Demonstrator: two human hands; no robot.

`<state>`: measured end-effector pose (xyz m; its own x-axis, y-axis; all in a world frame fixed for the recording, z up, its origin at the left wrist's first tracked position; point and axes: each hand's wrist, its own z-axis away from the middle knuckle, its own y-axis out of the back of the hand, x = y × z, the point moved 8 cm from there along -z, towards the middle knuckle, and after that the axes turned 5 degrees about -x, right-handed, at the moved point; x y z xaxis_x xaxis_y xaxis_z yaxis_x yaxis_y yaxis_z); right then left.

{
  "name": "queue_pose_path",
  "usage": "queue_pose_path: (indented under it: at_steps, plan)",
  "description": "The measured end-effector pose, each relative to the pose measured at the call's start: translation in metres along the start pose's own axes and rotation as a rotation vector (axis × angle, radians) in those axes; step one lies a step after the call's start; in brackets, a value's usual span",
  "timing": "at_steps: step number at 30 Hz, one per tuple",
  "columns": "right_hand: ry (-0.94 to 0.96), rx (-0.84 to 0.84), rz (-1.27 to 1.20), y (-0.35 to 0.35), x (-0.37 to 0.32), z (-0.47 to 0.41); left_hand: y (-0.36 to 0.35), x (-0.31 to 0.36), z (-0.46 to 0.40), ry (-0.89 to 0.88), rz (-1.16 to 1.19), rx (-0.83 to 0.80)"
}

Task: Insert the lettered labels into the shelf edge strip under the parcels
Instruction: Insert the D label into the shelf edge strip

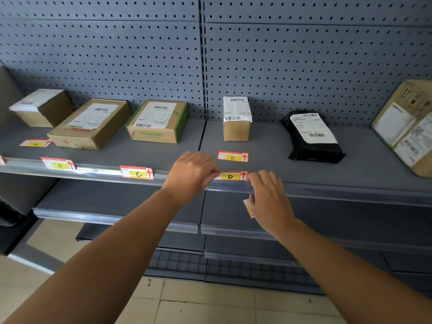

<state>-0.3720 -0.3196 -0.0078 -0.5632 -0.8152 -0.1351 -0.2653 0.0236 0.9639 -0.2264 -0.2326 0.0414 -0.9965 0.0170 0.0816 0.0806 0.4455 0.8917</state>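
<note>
Both forearms reach up to the shelf edge strip (233,187). Left hand (190,175) pinches the left end of the D label (230,176), which stands at the strip's top lip; right hand (268,199) touches its right end while gripping further labels (248,208), mostly hidden. Labels B (59,164) and C (137,173) sit in the strip; E (233,156) lies loose on the shelf (268,157) before a small upright parcel (236,119). Parcel print is unreadable.

Red-yellow D label (230,176) at the clear edge strip (98,171), beside seated B (59,164), C (137,173).
</note>
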Motion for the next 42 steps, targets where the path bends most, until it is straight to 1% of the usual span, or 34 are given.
queue_pose_path:
  at_steps: [4, 6, 11, 14, 20, 26, 29, 32, 36, 42]
  plan:
    - [0.009, -0.003, 0.042, -0.004, 0.000, 0.004, 0.001, -0.002, 0.001, 0.008, -0.005, -0.003]
    - [0.033, 0.023, 0.057, -0.008, -0.001, 0.012, 0.001, -0.002, 0.002, 0.012, -0.009, -0.006]
    - [0.183, 0.055, 0.133, -0.013, -0.013, 0.021, 0.010, -0.011, 0.006, 0.043, -0.005, 0.004]
    - [0.231, 0.025, 0.159, -0.016, -0.031, 0.014, 0.021, -0.022, 0.011, 0.074, -0.001, 0.015]
    - [0.202, 0.022, 0.159, -0.019, -0.050, 0.005, 0.037, -0.039, 0.025, 0.144, 0.005, 0.039]
    - [0.163, 0.016, 0.150, -0.017, -0.049, -0.003, 0.038, -0.040, 0.032, 0.151, -0.005, 0.033]
    - [0.135, 0.018, 0.108, -0.016, -0.049, -0.002, 0.038, -0.039, 0.030, 0.141, 0.004, 0.023]
    - [0.112, 0.030, 0.015, -0.011, -0.046, -0.003, 0.035, -0.038, 0.025, 0.125, 0.026, 0.008]
    - [0.138, 0.045, -0.063, -0.008, -0.046, -0.002, 0.031, -0.035, 0.021, 0.113, 0.039, -0.003]
    - [0.140, 0.036, -0.110, -0.005, -0.044, -0.007, 0.027, -0.027, 0.017, 0.082, 0.066, 0.005]
